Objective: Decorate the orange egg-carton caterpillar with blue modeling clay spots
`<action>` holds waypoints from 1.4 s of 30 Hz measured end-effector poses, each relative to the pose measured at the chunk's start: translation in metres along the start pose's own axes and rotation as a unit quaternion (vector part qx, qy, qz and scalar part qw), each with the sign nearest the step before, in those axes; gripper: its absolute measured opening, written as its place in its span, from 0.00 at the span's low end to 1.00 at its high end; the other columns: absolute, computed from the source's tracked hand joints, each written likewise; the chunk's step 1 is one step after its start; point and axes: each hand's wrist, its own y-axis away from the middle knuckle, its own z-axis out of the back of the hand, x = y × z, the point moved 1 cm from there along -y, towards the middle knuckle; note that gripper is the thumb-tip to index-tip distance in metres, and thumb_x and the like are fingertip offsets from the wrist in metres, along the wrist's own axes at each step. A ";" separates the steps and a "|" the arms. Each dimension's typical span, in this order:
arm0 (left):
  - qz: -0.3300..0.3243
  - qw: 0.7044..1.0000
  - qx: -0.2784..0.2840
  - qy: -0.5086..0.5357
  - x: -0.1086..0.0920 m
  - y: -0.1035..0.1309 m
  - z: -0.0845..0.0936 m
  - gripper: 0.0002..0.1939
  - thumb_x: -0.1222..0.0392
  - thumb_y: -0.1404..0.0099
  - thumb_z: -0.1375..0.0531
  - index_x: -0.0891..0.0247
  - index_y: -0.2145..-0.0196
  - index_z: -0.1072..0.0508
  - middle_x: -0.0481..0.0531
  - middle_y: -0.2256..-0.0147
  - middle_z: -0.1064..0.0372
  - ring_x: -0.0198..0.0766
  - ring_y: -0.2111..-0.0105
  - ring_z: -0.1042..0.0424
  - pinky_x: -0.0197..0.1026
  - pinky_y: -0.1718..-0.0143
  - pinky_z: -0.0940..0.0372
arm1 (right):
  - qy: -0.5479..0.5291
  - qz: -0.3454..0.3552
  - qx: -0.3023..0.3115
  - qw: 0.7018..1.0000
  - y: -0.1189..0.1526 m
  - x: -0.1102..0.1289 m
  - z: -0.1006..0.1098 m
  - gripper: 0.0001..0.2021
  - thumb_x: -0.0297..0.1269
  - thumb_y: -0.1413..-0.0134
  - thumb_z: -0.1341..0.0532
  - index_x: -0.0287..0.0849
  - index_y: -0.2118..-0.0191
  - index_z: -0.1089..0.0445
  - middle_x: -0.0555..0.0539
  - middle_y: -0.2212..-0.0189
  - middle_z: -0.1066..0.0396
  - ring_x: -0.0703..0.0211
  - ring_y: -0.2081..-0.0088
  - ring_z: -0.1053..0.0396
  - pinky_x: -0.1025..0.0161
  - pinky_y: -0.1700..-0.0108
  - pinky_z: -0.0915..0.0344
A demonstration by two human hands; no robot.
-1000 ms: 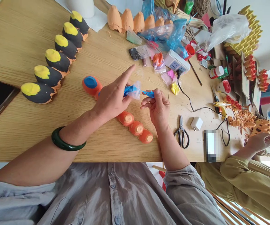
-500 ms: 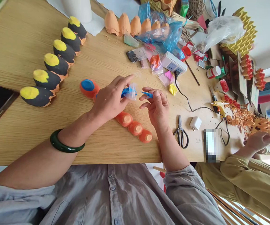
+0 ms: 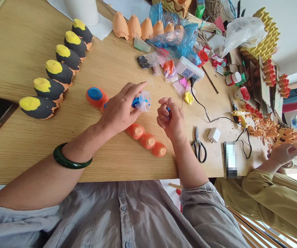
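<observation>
My left hand [image 3: 119,108] is closed around a small clear plastic bag [image 3: 145,101] with blue clay [image 3: 136,102] inside, its opening facing right. To its right, my right hand [image 3: 172,119] has its fingers curled in on a small piece of blue clay [image 3: 168,109], mostly hidden by them. Beneath my left hand lies an orange-painted strip of egg-carton cups [image 3: 147,141]. Its far left cup carries a flat blue patch [image 3: 94,93]. The nearer cups show bare pale tips, and my hand covers the middle of the strip.
Left stands a row of black egg-carton cups [image 3: 57,70] with yellow tops. Scissors [image 3: 199,146], a white charger [image 3: 214,135] and a phone [image 3: 231,158] lie right. Beyond are a power strip [image 3: 189,69] and bagged clay [image 3: 169,67]. Another person's hand [image 3: 284,153] is far right.
My right hand has drawn its fingers in around the blue clay piece, which showed as a pointed strand before. My left hand keeps its hold on the bag. The view has shifted slightly.
</observation>
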 end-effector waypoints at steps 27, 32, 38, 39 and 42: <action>0.066 0.968 -0.051 0.235 -0.010 0.005 -0.015 0.19 0.46 0.27 0.33 0.59 0.45 0.20 0.59 0.47 0.14 0.47 0.50 0.13 0.53 0.43 0.16 | 0.267 0.156 -0.061 0.949 0.022 0.004 -0.016 0.13 0.46 0.28 0.32 0.49 0.65 0.29 0.54 0.71 0.30 0.61 0.68 0.37 0.59 0.61 0.34; 0.137 0.941 -0.061 0.302 -0.006 0.002 -0.015 0.22 0.43 0.33 0.24 0.60 0.52 0.20 0.52 0.55 0.11 0.46 0.54 0.12 0.56 0.45 0.17 | 0.275 0.157 -0.069 0.946 0.021 0.004 -0.015 0.14 0.46 0.29 0.31 0.50 0.66 0.30 0.54 0.73 0.33 0.60 0.69 0.39 0.59 0.63 0.35; 0.169 0.922 -0.022 0.347 -0.012 0.001 -0.007 0.19 0.44 0.36 0.22 0.62 0.59 0.14 0.55 0.57 0.10 0.45 0.57 0.11 0.50 0.45 0.17 | 0.304 0.202 -0.069 0.929 0.017 -0.001 -0.011 0.14 0.44 0.27 0.35 0.48 0.67 0.33 0.56 0.73 0.36 0.64 0.71 0.39 0.62 0.65 0.37; 0.179 0.923 -0.014 0.341 -0.013 0.001 -0.006 0.18 0.45 0.36 0.23 0.61 0.59 0.13 0.55 0.57 0.10 0.46 0.56 0.11 0.49 0.45 0.17 | 0.312 0.203 -0.069 0.926 0.016 -0.002 -0.009 0.15 0.45 0.27 0.35 0.48 0.67 0.33 0.56 0.74 0.36 0.64 0.71 0.39 0.62 0.65 0.37; 0.209 0.921 0.024 0.327 -0.013 0.001 -0.003 0.17 0.45 0.37 0.22 0.62 0.61 0.12 0.56 0.57 0.11 0.48 0.55 0.11 0.48 0.44 0.18 | 0.319 0.212 -0.075 0.921 0.013 -0.005 -0.005 0.14 0.43 0.28 0.35 0.48 0.67 0.33 0.56 0.74 0.37 0.63 0.72 0.39 0.63 0.67 0.37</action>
